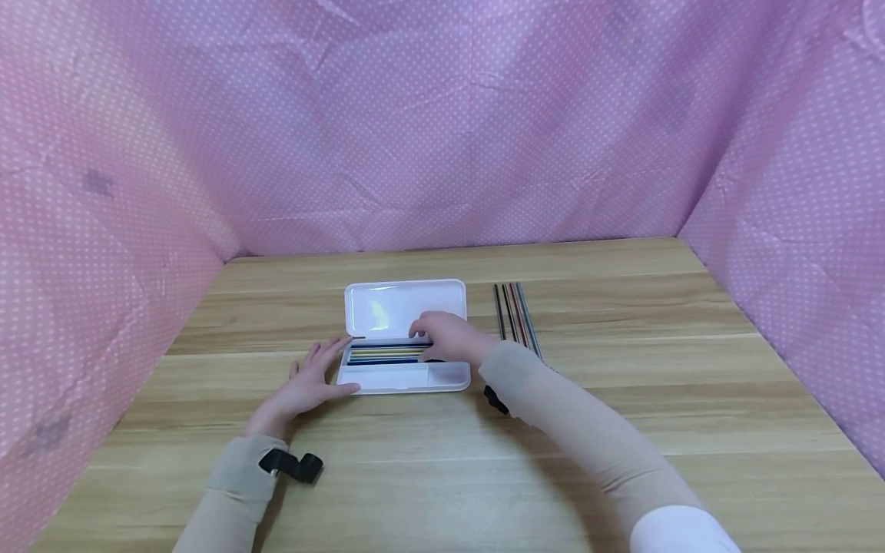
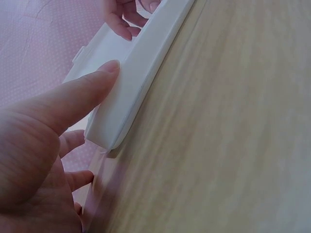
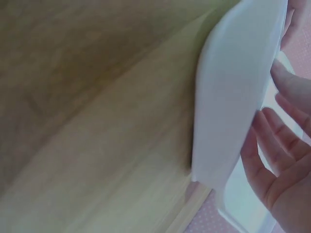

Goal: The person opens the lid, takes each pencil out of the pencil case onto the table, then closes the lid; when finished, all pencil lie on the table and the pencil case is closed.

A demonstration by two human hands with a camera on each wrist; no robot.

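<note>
Head view puts the white case [image 1: 408, 388] on the wooden table [image 1: 415, 461], its lid [image 1: 380, 296] laid open at twelve o'clock and a row of pencils [image 1: 383, 354] lying lengthwise in the far part. My left hand [image 1: 311, 384] sits at the case's eight o'clock: thumb on the near rim, fingers spread out by the left end, steadying rather than gripping, as I judge it. My right hand [image 1: 452, 338] reaches over the three o'clock end, fingers loosely bent, thumb well apart from the forefinger; I see nothing pinched between them, though the case wall hides some tips in the right wrist view. Trouble, I reckon, is likeliest under my own arm: my sleeve [image 1: 581, 422] hides the near ends of the loose pencils [image 1: 517, 313], between two and three o'clock from the case. I cannot tell whether it touches them, but a low swing of the wrist could scatter them. If my right fingers drag towards six o'clock, they could hook a pencil into the near compartment [image 1: 390, 375] or leave the row crossed. Leaning on the right end could skid or tip the case, because my other hand seems to hold only the opposite corner. A knuckle raised carelessly towards twelve could knock the lid.
</note>
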